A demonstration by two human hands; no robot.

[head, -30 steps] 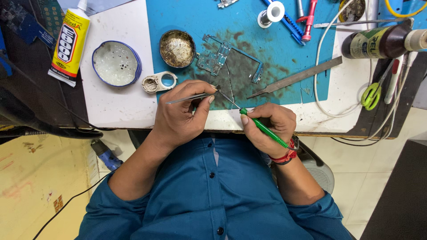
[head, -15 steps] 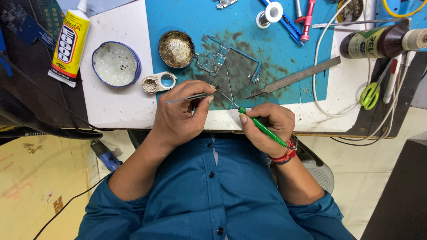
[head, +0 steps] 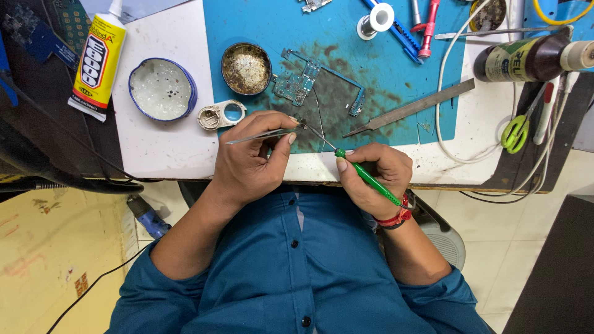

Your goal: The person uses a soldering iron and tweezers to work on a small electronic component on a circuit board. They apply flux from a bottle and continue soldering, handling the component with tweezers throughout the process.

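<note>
My left hand (head: pixel 250 159) grips metal tweezers (head: pixel 263 135) whose tips meet a tiny part near the front edge of the blue work mat (head: pixel 396 80). My right hand (head: pixel 377 176) holds a green-handled soldering iron (head: pixel 365 176), its thin tip pointing up-left to the same spot at the tweezer tips. A small bare circuit board (head: pixel 297 83) lies on the stained mat just beyond the tools.
A round tin of brown flux (head: pixel 246 68), a blue-rimmed dish (head: pixel 162 88) and a yellow glue tube (head: pixel 97 62) stand to the left. A metal file (head: pixel 408 110), solder spool (head: pixel 376 20), dark bottle (head: pixel 526 59), green scissors (head: pixel 515 133) and white cable (head: pixel 442 117) lie right.
</note>
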